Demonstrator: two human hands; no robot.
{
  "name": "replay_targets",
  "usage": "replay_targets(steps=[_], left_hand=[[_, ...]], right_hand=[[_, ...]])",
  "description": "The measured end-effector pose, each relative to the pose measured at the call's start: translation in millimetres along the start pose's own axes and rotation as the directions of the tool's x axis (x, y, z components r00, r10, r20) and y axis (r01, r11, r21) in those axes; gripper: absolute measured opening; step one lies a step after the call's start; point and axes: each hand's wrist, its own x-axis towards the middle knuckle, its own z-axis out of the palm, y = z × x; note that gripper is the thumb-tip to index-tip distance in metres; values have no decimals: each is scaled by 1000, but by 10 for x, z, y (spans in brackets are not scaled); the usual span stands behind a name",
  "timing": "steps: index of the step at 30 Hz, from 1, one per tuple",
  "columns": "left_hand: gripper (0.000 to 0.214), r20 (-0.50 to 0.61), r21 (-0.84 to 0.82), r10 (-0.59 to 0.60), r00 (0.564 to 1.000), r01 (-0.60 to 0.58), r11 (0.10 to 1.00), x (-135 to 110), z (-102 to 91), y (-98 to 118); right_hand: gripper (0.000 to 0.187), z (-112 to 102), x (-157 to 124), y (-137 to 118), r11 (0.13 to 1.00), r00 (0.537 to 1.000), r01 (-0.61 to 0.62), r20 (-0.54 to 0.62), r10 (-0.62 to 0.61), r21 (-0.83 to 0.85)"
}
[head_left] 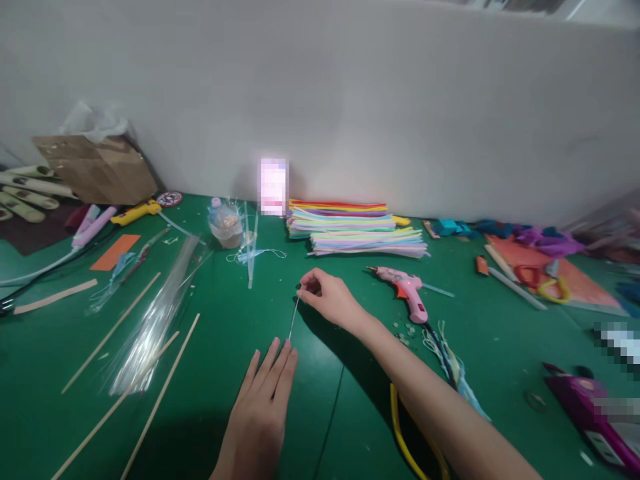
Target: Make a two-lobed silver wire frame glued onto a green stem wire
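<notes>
A thin, pale wire (294, 319) runs between my two hands over the green tabletop (320, 407). My right hand (333, 300) pinches its far end between thumb and fingertips. At the near end, my left hand (263, 407) lies flat with fingers stretched out, its fingertips touching or just beside the wire. To the left of that hand is a clear plastic sleeve (155, 327) of thin, shiny strands. A pink hot glue gun (409, 290) rests to the right of my right hand. Beyond both hands lie bundles of pastel pipe cleaners (367, 244).
Thin wooden sticks (163, 393) lie on the left. A bagged cup (227, 227) and a lit screen (273, 187) stand near the wall. Scissors (554, 291) rest on orange sheets at right. A yellow loop (396, 420) sits under my right forearm; a purple tool (583, 407) lies lower right.
</notes>
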Motion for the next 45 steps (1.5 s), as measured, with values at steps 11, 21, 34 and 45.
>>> replay_targets(steps=[11,21,34,45], left_hand=[[56,-66,-44,-46,997,43,998,-5,15,11],[57,-58,-47,-40,998,37,998,4,-10,7],[53,-56,-41,-51,997,49,998,20,-33,40],[50,-41,-40,-65,997,63,997,14,-17,39]], right_hand=[[33,47,-88,-70,993,992,-83,-87,90,80],[32,98,-175,-63,996,988,-36,-146,48,87],[34,166,-61,-54,991,988,88,-136,-74,102],[34,187,45,-46,987,987,104,-132,-87,124]])
